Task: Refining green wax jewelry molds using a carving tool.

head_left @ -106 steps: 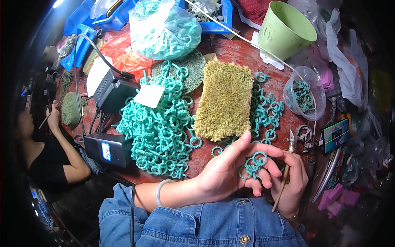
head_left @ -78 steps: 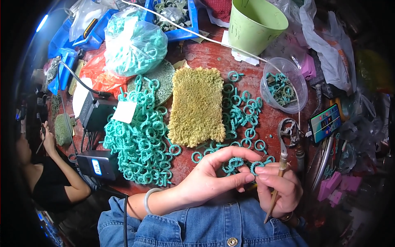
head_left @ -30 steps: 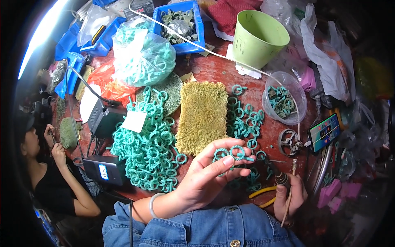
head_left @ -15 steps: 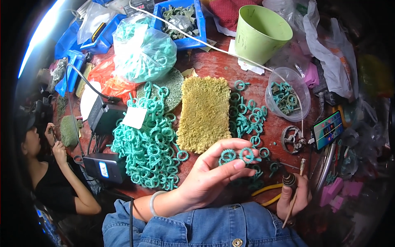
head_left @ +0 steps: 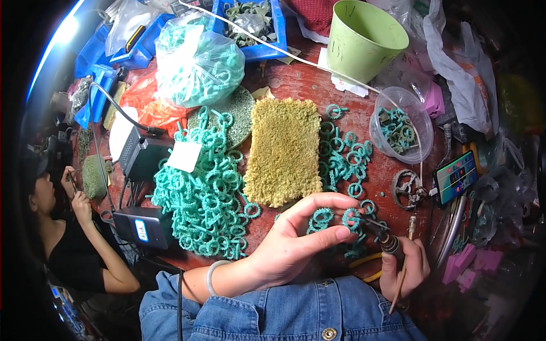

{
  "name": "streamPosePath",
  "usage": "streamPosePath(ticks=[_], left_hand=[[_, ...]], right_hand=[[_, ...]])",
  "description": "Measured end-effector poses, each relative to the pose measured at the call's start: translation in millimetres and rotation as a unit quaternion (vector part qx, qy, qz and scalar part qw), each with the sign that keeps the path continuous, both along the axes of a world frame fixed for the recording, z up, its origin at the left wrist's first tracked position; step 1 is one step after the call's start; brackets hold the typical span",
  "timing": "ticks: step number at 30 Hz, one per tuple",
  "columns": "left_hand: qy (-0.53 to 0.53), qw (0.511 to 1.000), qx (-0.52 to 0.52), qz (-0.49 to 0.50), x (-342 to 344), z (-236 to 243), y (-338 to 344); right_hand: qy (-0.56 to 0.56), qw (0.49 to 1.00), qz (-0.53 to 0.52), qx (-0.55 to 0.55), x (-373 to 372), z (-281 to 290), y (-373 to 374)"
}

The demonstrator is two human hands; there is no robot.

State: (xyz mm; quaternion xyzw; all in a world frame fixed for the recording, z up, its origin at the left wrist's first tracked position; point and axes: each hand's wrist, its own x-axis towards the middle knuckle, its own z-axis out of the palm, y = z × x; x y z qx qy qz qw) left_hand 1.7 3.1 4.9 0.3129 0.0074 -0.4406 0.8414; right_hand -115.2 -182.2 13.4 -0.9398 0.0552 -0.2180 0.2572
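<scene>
My left hand (head_left: 301,236), a pale bangle on its wrist, pinches a toothed teal ring (head_left: 351,219) between thumb and fingers. Another teal ring (head_left: 322,217) shows inside the curl of that hand. My right hand (head_left: 410,264) is closed around a dark, soldering-iron-like tool (head_left: 390,243), whose tip reaches the pinched ring; whether it touches cannot be told. A thin wooden-handled brush (head_left: 407,261) is also held in the right hand. Beyond my hands lie a loose batch of teal rings (head_left: 345,156) and a shaggy yellow-green pad (head_left: 284,150).
A large heap of teal rings (head_left: 202,210) lies left of the pad, with a filled plastic bag (head_left: 199,74) behind. A clear tub (head_left: 424,150), green bucket (head_left: 367,48) and phone (head_left: 455,177) stand right. Black boxes (head_left: 142,230) and another person (head_left: 74,238) are left.
My right hand has brought the dark tool up and left, so its tip now meets or nears the ring in my left hand. The left hand keeps its pinch, shifted slightly right.
</scene>
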Motion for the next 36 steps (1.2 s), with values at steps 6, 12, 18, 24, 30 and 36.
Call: streamPosePath(ticks=[6, 12, 18, 24, 30, 36], left_hand=[[-0.001, 1.0, -0.005, -0.003, 0.5, -0.3, -0.2], [-0.005, 1.0, -0.009, -0.001, 0.4, -0.6, 0.1], [-0.001, 1.0, -0.011, 0.004, 0.2, -1.1, -1.5], [-0.007, 1.0, -0.013, -0.002, -0.1, -1.7, -1.3], [0.043, 0.999, -0.008, -0.002, -0.3, 3.3, -2.3], [0.084, 0.996, -0.009, -0.019, 3.1, 10.0, -1.2]], right_hand=[[0.014, 1.0, -0.007, 0.007, 0.2, 0.6, 0.6], [0.015, 1.0, -0.005, 0.004, 0.2, 2.3, 1.2], [0.022, 1.0, -0.005, 0.005, 0.7, 1.7, 0.4], [-0.032, 0.999, -0.028, -0.008, -3.3, 2.4, -0.5], [-0.001, 0.989, -0.146, -0.034, -18.6, 4.2, -15.5], [0.037, 0.977, -0.191, -0.085, -21.6, 4.7, -35.6]])
